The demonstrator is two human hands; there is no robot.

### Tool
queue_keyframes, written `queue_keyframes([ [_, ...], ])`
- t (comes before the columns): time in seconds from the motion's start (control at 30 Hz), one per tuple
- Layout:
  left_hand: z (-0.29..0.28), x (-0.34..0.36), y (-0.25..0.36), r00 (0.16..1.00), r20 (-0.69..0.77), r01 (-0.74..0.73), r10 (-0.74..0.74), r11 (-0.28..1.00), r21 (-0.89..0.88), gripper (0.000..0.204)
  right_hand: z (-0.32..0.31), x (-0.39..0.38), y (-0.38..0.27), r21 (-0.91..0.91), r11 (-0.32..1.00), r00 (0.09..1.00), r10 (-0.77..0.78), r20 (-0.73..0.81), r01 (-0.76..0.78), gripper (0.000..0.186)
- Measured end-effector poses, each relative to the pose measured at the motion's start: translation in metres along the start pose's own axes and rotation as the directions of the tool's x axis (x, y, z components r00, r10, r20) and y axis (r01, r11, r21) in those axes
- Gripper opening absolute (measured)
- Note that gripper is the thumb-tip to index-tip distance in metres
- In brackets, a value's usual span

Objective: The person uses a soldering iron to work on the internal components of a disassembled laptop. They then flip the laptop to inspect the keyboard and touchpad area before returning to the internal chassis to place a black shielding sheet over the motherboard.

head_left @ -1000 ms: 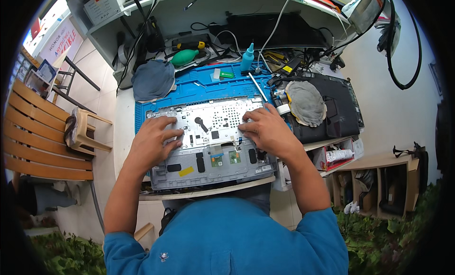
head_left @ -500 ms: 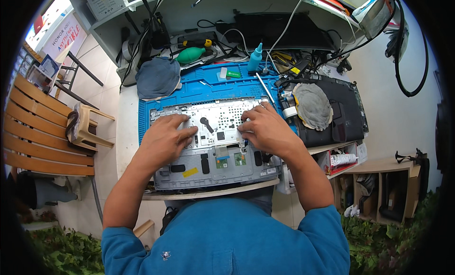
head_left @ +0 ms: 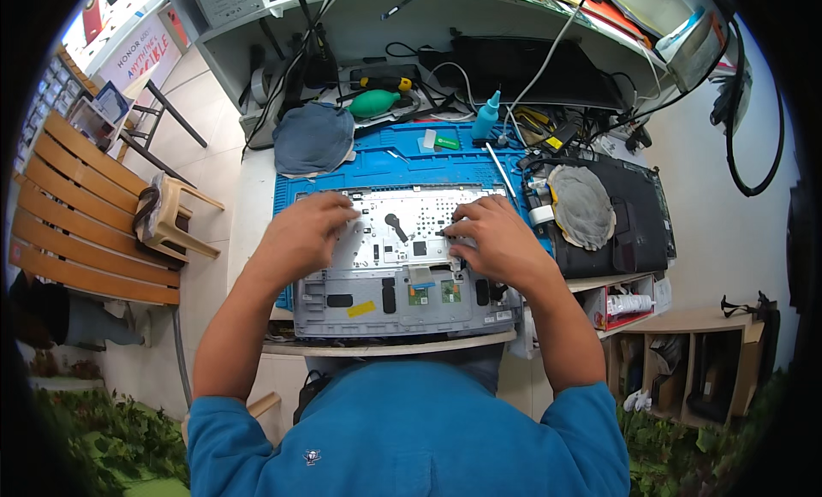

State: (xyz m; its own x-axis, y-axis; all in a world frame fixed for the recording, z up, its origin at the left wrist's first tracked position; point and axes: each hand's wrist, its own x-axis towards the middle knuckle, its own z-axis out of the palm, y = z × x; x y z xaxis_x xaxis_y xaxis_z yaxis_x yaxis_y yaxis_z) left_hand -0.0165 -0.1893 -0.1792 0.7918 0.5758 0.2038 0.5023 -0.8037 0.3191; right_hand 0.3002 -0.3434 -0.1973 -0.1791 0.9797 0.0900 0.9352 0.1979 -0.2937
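Note:
A laptop's grey palm-rest cover (head_left: 342, 320) lies inside up on the blue work mat (head_left: 390, 170). Across its far half sits a silver perforated metal plate (head_left: 360, 255), the back of a keyboard by its look. My left hand (head_left: 310, 233) rests over the plate's left end, fingers stretched out toward its far left corner and touching it. On the right part of the plate lie the fingertips of my right hand (head_left: 492, 240), bent and a little apart. I see nothing held in either hand. My hands hide both ends of the plate.
A round grey cloth pad (head_left: 313, 139) lies at the mat's far left. Another grey pad (head_left: 584, 208) rests on a black laptop part (head_left: 638, 214) at right. Behind stand a blue dropper bottle (head_left: 485, 117), a green air blower (head_left: 374, 103) and tangled cables.
The whole view has shifted, so the bench appears farther right. My left hand has slid toward the plate's far left corner, its fingers closer together. My right hand stays on the plate's right part.

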Motion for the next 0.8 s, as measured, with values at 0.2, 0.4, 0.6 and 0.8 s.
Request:
queue_keyframes([
  [0.2,-0.01,-0.029,-0.051,0.884,-0.193,0.418,-0.426,0.905,-0.082,0.032,-0.005,-0.044,0.001,0.084,0.956,0.914,0.294,-0.281,-0.282,0.026],
  [0.4,-0.001,-0.038,-0.049,0.775,-0.044,0.597,-0.63,0.754,-0.275,0.044,0.004,-0.07,0.01,0.23,0.812,0.776,0.582,-0.245,-0.536,0.024],
  [0.6,0.009,-0.036,-0.049,0.797,-0.075,0.569,-0.6,0.786,-0.242,0.04,0.01,-0.063,0.008,0.214,0.813,0.766,0.582,-0.275,-0.541,0.02],
  [0.8,0.006,-0.041,-0.042,0.782,-0.051,0.601,-0.622,0.773,-0.205,0.039,0.013,-0.061,0.013,0.237,0.821,0.771,0.569,-0.284,-0.519,0.018],
])
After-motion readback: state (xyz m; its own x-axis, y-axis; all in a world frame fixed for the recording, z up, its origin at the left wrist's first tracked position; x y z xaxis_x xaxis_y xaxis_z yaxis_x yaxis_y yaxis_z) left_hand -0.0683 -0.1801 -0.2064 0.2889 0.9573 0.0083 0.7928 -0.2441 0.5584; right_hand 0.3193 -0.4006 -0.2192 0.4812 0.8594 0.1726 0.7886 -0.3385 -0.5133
